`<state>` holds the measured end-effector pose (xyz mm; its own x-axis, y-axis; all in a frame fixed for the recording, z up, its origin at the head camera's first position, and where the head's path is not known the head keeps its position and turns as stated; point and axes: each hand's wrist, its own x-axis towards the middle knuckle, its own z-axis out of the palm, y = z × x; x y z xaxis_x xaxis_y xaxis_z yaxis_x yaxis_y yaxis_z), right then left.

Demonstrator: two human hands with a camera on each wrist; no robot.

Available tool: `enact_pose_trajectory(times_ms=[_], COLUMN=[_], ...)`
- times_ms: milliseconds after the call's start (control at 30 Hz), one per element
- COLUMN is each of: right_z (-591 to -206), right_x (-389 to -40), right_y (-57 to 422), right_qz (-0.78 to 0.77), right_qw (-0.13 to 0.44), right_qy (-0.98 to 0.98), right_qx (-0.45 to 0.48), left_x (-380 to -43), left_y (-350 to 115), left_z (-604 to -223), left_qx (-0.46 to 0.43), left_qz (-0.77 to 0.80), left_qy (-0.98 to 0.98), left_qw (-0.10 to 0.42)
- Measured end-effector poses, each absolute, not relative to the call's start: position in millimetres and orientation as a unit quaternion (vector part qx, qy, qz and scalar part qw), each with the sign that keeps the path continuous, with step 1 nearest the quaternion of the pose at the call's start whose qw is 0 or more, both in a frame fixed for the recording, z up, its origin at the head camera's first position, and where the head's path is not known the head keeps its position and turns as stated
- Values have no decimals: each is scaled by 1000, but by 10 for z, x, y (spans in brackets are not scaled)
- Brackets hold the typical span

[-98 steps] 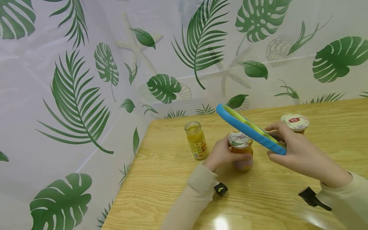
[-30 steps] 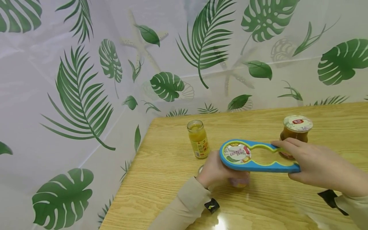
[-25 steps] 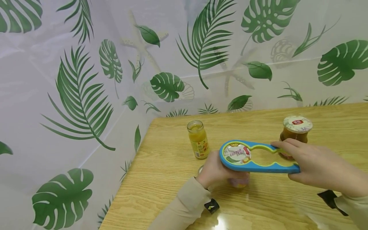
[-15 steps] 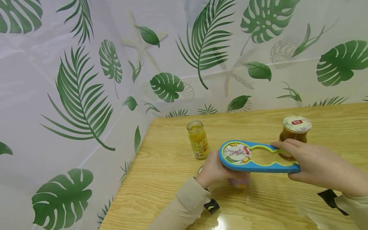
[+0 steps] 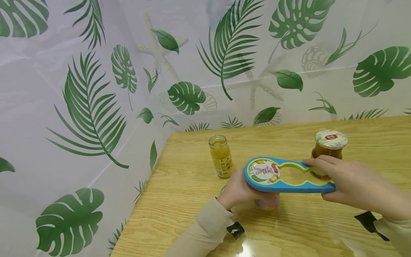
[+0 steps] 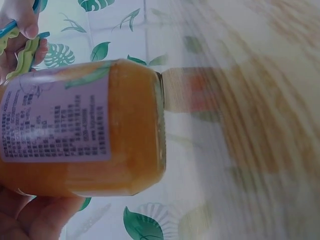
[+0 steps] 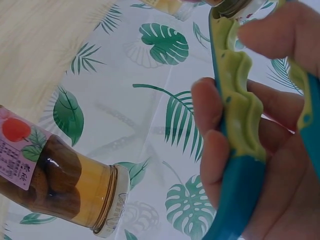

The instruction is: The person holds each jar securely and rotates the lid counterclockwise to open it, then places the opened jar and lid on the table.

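My left hand (image 5: 239,191) grips a glass jar (image 5: 268,204) of orange contents, mostly hidden in the head view. A purple label (image 6: 55,115) covers its side in the left wrist view. In my right hand (image 5: 359,184) is a blue and yellow-green jar opener (image 5: 289,187), held by its handle end. The opener's rounded end encircles the jar's printed lid (image 5: 264,172). Scalloped yellow-green grips (image 7: 235,80) line the opener's inner side in the right wrist view, with my fingers wrapped around its arms.
An uncapped jar of yellow contents (image 5: 221,159) stands behind my left hand. Beyond my right hand is a lidded jar of dark fruit (image 5: 329,146). A small round rim (image 5: 223,189) peeks out beside my left hand. Leaf-printed sheeting (image 5: 179,60) borders the wooden table (image 5: 173,178).
Since the earliest frame, the opener has come down from a tilt to lie level around the lid, and the jar has moved nearer to me. Over the last second both hands stay nearly still.
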<state>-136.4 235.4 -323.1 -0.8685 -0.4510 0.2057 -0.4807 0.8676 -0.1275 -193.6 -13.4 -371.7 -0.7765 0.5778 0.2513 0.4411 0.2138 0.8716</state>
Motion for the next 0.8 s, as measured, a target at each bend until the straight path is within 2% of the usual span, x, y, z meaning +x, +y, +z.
enact_pose_trajectory(times_ms=[333,533,633,800], right_z=[-3184,-3202,-3207,-3200], right_x=[-1336,-1349,-1347,-1329], right_y=[2323,2378,2424,2467], right_qz=[85,86,89,100], right_qw=[80,74,76,68], right_qy=[-965,-961,-957,-952], right_qx=[235,252,264,282], left_x=[-1948,-1976,-1975,-1914], left_y=[-155,-192,-207,-230], left_z=[-3700,-3684,-3657,-3549], left_qx=[344,390,414,461], left_qz=[525,469,451,474], left_qy=[775,788,784,729], left_qw=[74,80,104,177])
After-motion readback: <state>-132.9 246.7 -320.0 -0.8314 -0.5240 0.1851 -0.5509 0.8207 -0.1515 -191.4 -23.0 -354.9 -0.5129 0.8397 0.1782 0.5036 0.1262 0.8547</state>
